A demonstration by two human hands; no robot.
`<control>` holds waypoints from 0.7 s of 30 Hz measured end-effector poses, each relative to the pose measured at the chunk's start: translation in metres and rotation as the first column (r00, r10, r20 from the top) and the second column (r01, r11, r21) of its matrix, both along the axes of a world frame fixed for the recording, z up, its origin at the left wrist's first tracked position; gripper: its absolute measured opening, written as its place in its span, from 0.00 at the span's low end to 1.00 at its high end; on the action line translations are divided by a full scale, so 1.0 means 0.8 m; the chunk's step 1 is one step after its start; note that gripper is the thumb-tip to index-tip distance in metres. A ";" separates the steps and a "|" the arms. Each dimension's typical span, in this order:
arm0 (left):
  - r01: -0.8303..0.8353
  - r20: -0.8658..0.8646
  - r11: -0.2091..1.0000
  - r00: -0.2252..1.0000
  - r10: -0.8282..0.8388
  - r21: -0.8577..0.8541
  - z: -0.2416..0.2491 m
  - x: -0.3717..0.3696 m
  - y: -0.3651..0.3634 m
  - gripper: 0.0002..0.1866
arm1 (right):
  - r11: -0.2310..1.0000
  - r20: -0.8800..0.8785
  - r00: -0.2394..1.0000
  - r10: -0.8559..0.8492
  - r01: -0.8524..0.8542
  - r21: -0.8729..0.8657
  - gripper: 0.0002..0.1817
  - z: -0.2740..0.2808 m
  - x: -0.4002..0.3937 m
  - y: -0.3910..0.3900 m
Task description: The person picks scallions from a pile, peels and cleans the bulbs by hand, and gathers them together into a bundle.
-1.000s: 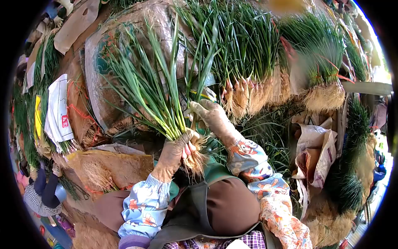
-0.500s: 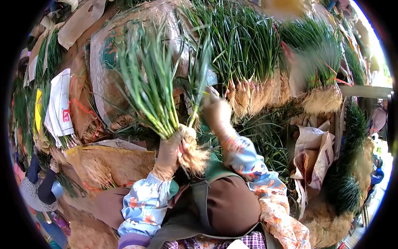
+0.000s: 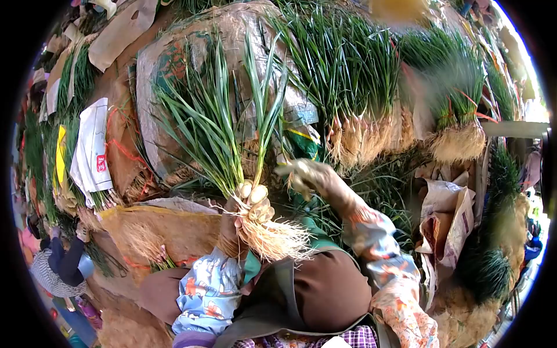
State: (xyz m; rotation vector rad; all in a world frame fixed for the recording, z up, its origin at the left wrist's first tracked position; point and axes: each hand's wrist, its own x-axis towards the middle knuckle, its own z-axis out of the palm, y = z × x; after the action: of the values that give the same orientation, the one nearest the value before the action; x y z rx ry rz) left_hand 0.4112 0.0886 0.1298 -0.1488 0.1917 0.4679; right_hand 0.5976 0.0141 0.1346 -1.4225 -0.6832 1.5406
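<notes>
My left hand (image 3: 230, 225) is closed around a bunch of green garlic (image 3: 235, 156) just above my lap. The long leaves fan upward and to the left, and one stalk stands a little apart on the right. Pale stringy roots (image 3: 275, 238) spill out to the right of the fist. Rounded yellowish tips show at the grip; whether they are covered fingertips or bulbs I cannot make out. To the right of the stalks, my right hand (image 3: 313, 177) is held apart from the bunch, slightly blurred, its fingers stretched out with nothing seen between them.
A row of green garlic (image 3: 360, 122) with roots lies at the back, beside a tied bundle (image 3: 455, 136). A large wrapped bale (image 3: 174, 104) is in front. Loose leaves (image 3: 377, 200) and a paper sack (image 3: 449, 220) are to the right. Another person (image 3: 58, 264) works at far left.
My right hand has moved down and right, away from the separate stalk, with its fingers now stretched out. My left hand still holds the bunch, whose roots now spread wider to the right.
</notes>
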 end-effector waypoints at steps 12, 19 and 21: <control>0.360 -0.717 0.874 0.697 -0.020 0.326 0.001 0.005 -0.005 0.14 | 0.971 0.454 0.859 -0.238 0.203 0.125 0.17 -0.034 -0.043 0.061; 0.506 -0.883 0.779 0.454 0.123 0.369 -0.001 0.005 -0.016 0.13 | 0.929 0.876 0.314 0.367 -0.068 -0.364 0.13 -0.033 -0.051 0.073; 0.528 -0.896 0.772 0.429 0.119 0.355 -0.003 0.008 -0.019 0.13 | 0.925 0.883 0.274 0.381 -0.114 -0.363 0.13 -0.039 -0.050 0.068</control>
State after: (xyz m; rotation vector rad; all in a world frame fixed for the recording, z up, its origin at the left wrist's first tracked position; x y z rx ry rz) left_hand 0.4173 0.0736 0.1276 0.8167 1.1143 0.2688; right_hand 0.5574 0.0685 0.1032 -2.5429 -1.5377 0.8002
